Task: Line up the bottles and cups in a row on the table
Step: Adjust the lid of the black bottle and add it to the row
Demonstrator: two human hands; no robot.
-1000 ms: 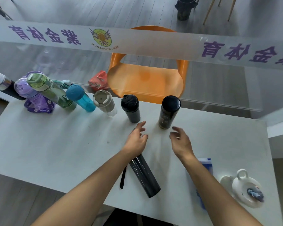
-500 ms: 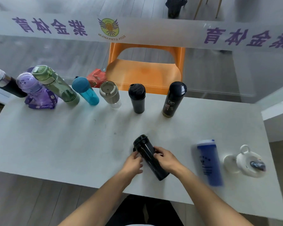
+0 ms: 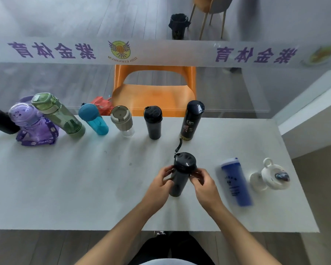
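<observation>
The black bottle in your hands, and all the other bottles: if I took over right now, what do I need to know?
Left hand and right hand both grip the black bottle, upright, near the table's front.
Done: seven bottles stand in a row along the far edge, ending at the tall black flask.
Left: put the held bottle after that flask, then the blue cup and the white bottle, both lying on their sides at right.
</observation>
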